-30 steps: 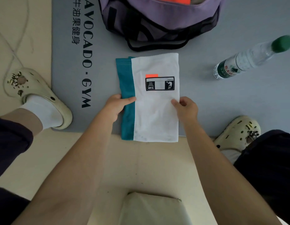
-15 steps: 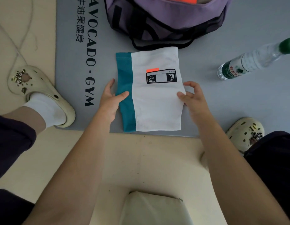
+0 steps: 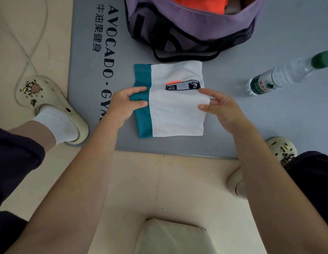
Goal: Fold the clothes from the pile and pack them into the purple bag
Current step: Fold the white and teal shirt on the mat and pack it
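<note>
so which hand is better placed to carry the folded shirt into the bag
Probably right: the right hand pinches the folded shirt on the edge below the purple bag's opening; the left hand grips the teal edge.

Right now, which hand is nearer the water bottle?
Right. The right hand pinches the folded garment's white edge, on the side where the water bottle lies; the left hand grips the teal edge, farther away.
</note>
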A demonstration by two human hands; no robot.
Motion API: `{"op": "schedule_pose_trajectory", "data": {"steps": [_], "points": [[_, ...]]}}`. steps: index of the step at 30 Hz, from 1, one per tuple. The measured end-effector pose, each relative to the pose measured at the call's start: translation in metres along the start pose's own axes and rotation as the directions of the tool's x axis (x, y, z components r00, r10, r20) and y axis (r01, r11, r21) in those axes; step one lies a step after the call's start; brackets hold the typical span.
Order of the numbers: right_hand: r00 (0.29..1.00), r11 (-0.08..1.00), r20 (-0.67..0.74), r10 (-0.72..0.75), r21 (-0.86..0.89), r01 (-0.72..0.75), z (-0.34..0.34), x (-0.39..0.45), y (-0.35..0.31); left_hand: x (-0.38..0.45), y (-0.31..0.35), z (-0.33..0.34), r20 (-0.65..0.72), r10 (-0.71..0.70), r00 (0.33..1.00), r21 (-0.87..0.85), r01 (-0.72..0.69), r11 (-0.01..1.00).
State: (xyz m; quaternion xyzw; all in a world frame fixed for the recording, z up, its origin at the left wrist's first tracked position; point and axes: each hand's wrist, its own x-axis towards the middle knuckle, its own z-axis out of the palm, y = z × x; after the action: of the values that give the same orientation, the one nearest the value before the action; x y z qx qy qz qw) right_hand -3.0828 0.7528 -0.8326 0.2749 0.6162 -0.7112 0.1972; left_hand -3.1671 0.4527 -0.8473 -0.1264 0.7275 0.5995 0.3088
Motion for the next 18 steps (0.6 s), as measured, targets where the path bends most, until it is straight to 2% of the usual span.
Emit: {"op": "schedule_pose_trajectory", "data": {"steps": [2,4,6,8,11,13,16,18], "points": [[0.998,0.992,-0.055,-0.015,-0.127,0.008,0.004,0.004,-0.007,0.004,0.0,0.002,-0.068,0.009,0.998,0.048,-0.006,0.999],[0.992,0.94,-0.116,-0.052,-0.34,0.009,0.009,0.011,-0.013,0.009,-0.001,0.006,-0.145,0.036,0.989,0.158,-0.012,0.987],[0.976,0.788,-0.163,-0.144,-0.615,0.014,0.015,0.018,-0.017,0.014,0.0,0.011,-0.207,0.12,0.971,0.337,-0.045,0.941],[0.953,0.613,-0.143,-0.267,-0.788,0.054,0.021,0.024,-0.02,0.019,0.001,0.016,-0.225,0.217,0.95,0.469,-0.09,0.879],[0.932,0.422,-0.094,-0.351,-0.904,0.068,0.024,0.034,-0.022,0.026,0.004,0.022,-0.227,0.288,0.93,0.533,-0.129,0.836],[0.925,0.344,-0.079,-0.372,-0.937,0.058,0.024,0.041,-0.023,0.03,0.005,0.022,-0.222,0.313,0.923,0.549,-0.147,0.823],[0.894,0.357,-0.047,-0.445,-0.925,0.129,0.021,0.046,-0.025,0.037,0.007,0.018,-0.196,0.344,0.918,0.581,-0.174,0.795],[0.873,0.374,0.014,-0.488,-0.9,0.224,0.018,0.047,-0.028,0.038,0.012,0.012,-0.168,0.38,0.909,0.654,-0.186,0.733]]}}
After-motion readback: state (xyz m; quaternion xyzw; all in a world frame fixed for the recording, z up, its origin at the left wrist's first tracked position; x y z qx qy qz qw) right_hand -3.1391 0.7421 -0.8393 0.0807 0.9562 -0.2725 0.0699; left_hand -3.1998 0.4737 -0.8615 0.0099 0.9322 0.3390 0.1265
